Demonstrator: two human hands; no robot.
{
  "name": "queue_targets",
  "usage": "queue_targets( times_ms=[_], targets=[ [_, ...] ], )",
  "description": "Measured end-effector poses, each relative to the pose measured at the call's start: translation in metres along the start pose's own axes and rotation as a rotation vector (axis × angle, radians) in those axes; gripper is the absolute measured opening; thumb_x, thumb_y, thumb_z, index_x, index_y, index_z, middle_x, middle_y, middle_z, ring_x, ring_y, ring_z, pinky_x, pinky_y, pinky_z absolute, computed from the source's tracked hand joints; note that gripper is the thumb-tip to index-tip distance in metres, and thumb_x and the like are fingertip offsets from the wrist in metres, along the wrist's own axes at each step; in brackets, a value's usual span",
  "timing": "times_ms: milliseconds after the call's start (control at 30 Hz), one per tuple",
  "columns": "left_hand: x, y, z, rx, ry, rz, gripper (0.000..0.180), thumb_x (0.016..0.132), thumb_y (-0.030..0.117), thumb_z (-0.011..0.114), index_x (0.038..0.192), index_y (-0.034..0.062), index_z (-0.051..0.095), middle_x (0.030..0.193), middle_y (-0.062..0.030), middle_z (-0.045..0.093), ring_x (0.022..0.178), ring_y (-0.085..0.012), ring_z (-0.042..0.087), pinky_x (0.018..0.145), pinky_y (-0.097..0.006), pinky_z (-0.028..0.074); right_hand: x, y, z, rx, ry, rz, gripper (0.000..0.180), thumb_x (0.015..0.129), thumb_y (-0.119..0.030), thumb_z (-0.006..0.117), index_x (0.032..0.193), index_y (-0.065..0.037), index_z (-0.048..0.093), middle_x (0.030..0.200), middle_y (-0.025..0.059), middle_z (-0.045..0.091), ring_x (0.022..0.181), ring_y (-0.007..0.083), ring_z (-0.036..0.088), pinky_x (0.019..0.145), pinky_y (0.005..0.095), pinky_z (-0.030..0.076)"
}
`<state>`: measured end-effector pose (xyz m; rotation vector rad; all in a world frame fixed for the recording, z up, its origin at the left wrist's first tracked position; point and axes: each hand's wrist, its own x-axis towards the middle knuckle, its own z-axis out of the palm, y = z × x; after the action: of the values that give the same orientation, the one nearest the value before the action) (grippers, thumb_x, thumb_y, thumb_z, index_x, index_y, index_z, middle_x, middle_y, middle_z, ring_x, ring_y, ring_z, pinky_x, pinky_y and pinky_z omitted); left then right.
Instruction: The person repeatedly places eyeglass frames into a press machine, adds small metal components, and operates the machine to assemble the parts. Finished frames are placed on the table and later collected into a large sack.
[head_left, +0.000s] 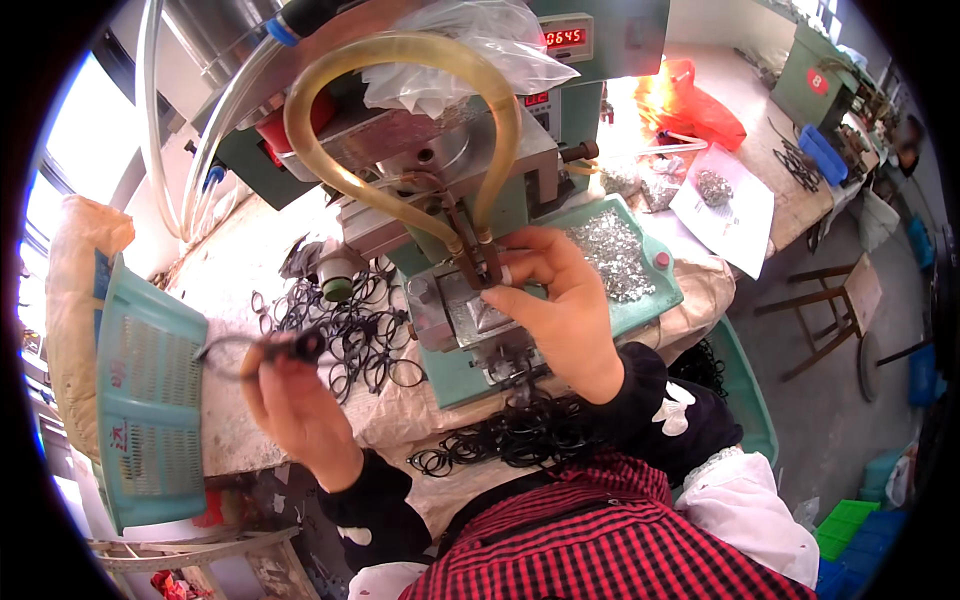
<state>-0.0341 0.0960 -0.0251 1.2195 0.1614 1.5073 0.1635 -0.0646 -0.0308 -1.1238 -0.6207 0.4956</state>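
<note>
My left hand (300, 412) is raised over the left side of the bench, its fingers closed on a black ring-shaped part (232, 357) with a thicker end, blurred by motion. My right hand (568, 312) is at the middle of the bench machine (432, 312), thumb and fingertips pinched together beside its narrow metal jaws (480, 262). What those fingers grip is too small to make out. A yellowish hose (305, 80) loops down to the jaws. Black ring-shaped parts (350, 335) lie heaped between my left hand and the machine.
More black rings (510, 432) are piled at the front edge, close to my body. A green tray (650, 285) of small shiny metal pieces stands right of the machine. At the left is a teal plastic basket (150, 400); a wooden stool (830, 305) stands at the right.
</note>
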Motion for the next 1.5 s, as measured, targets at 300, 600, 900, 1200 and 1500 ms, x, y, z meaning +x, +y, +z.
queue_targets(
  times_ms=[300,600,900,1200,1500],
  targets=[
    [-0.031,0.001,0.058,0.754,-1.074,0.704,0.029,0.075,0.012,0.073,0.103,0.0127,0.076,0.116,-0.0052,0.071,0.094,-0.0283,0.067,0.086,-0.039,0.062,0.007,0.002,-0.062,-0.860,-0.061,-0.377,0.026,0.081,-0.005,0.070,0.107,-0.004,0.070,0.123,0.0199,0.066,0.119,0.0364,0.061,0.102,0.0430,0.048],
    [-0.032,-0.010,0.064,0.752,-1.122,0.661,0.041,0.069,0.010,0.077,0.109,0.0160,0.076,0.117,-0.0037,0.070,0.093,-0.0282,0.066,0.084,-0.044,0.063,0.019,0.068,-0.136,-1.315,0.249,-0.526,0.010,0.076,-0.013,0.078,0.085,-0.010,0.074,0.115,0.0152,0.067,0.120,0.0384,0.059,0.096,0.0451,0.051],
    [-0.050,0.017,0.025,0.905,-1.011,0.641,0.037,0.070,0.012,0.083,0.105,0.0096,0.075,0.120,-0.0146,0.070,0.103,-0.0355,0.069,0.086,-0.046,0.058,0.053,0.080,-0.107,-1.571,0.196,-0.507,0.017,0.078,-0.012,0.071,0.095,-0.009,0.072,0.112,0.0137,0.067,0.114,0.0341,0.061,0.081,0.0422,0.057],
    [-0.023,0.056,-0.080,1.352,-0.068,0.273,0.022,0.092,-0.006,0.064,0.114,-0.0040,0.066,0.118,-0.0138,0.066,0.107,-0.0252,0.063,0.098,-0.036,0.048,0.008,0.079,-0.146,-0.056,0.446,-0.152,0.010,0.094,-0.001,0.067,0.103,0.000,0.068,0.095,0.0017,0.068,0.086,0.0079,0.061,0.081,0.0230,0.048],
    [-0.037,-0.073,-0.073,1.571,-0.673,0.104,0.032,0.075,-0.008,0.061,0.102,0.0038,0.072,0.089,-0.0119,0.069,0.087,-0.0339,0.061,0.078,-0.045,0.049,0.005,0.056,-0.102,-0.506,0.333,-0.190,0.011,0.089,-0.001,0.072,0.100,0.001,0.074,0.088,0.0024,0.072,0.082,0.0088,0.063,0.077,0.0228,0.049]
  ],
)
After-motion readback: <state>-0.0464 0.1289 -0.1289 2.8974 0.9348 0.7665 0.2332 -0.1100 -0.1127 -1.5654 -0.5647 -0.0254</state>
